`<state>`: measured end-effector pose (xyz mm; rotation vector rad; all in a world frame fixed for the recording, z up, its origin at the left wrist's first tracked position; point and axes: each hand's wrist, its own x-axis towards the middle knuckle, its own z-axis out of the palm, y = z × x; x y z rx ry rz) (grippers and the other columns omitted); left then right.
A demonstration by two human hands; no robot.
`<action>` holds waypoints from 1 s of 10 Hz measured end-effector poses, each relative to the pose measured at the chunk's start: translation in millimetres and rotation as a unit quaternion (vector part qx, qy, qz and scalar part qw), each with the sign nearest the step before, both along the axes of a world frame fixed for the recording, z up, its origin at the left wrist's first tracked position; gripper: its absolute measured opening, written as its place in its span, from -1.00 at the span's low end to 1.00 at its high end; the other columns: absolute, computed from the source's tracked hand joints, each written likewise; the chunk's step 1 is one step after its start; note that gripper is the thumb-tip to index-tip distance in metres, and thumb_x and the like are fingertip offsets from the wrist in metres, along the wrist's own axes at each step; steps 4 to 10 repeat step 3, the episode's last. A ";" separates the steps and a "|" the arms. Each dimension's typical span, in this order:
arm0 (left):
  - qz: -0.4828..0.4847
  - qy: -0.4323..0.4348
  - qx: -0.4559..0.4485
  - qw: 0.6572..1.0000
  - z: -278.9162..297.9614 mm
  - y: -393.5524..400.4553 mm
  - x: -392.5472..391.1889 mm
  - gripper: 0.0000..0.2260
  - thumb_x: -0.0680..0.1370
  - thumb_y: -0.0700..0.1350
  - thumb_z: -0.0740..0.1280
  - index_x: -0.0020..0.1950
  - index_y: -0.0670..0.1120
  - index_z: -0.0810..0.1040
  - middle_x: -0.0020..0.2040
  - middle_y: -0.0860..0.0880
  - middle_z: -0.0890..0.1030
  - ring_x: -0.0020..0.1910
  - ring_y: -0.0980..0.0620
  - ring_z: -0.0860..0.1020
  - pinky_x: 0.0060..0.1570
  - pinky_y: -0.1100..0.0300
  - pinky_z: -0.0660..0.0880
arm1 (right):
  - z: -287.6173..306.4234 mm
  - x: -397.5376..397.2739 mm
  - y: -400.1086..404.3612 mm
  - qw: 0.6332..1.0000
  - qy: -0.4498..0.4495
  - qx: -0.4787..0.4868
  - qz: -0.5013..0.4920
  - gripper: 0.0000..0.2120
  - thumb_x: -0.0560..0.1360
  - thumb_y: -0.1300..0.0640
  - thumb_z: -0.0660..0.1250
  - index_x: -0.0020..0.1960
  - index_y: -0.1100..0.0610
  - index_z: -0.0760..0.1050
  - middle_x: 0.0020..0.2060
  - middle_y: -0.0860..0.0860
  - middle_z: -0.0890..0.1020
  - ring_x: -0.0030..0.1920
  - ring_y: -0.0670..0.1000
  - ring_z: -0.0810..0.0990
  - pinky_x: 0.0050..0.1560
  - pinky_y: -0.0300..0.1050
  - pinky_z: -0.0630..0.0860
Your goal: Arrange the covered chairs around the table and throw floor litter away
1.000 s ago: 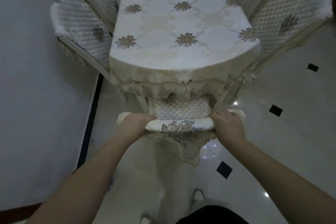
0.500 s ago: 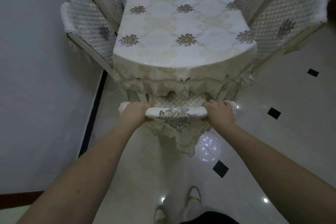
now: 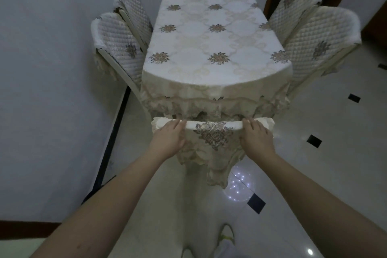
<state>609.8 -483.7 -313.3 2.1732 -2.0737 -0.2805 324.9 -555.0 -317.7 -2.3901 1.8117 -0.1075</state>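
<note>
Left grip (image 3: 169, 140), right grip (image 3: 256, 138): fingers near straight, pressing on covered chair back (image 3: 213, 126), clasping nothing. Draped bench (image 3: 209, 48) just beyond; quilted chairs (image 3: 117, 40) flank it; wall (image 3: 52, 69) left.

Bare forearms (image 3: 117, 195), pale shoes (image 3: 227, 239), yellow-green trim

One camera sits up on the person's head. It looks forward and down (a very wide look), close over the left hand (image 3: 169, 142) and right hand (image 3: 256, 138), with the table (image 3: 188, 65) farther ahead.
</note>
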 end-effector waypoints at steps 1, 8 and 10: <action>0.007 -0.009 0.033 0.999 18.1 11.4 -2.1 -0.49 0.53 0.23 0.21 0.42 0.04 0.33 0.36 0.01 0.42 0.26 -0.09 0.47 0.07 -0.03 0.50 | 8.5 10.4 14.6 0.998 -0.019 0.067 0.009 -0.38 0.51 0.05 0.25 0.50 0.12 0.10 0.50 0.15 0.17 0.46 0.15 0.18 0.38 0.14 0.20; 0.028 -0.041 0.009 0.999 44.7 40.5 -0.9 -0.44 0.53 0.34 0.03 0.46 0.12 0.25 0.40 0.06 0.41 0.34 -0.01 0.39 0.18 -0.01 0.37 | 45.3 35.8 30.3 0.993 -0.056 0.079 0.063 -0.40 0.52 -0.21 0.16 0.46 0.07 0.22 0.40 0.05 0.38 0.36 0.11 0.36 0.34 0.07 0.31; 0.028 -0.041 0.009 0.999 44.7 40.5 -0.9 -0.44 0.53 0.34 0.03 0.46 0.12 0.25 0.40 0.06 0.41 0.34 -0.01 0.39 0.18 -0.01 0.37 | 45.3 35.8 30.3 0.993 -0.056 0.079 0.063 -0.40 0.52 -0.21 0.16 0.46 0.07 0.22 0.40 0.05 0.38 0.36 0.11 0.36 0.34 0.07 0.31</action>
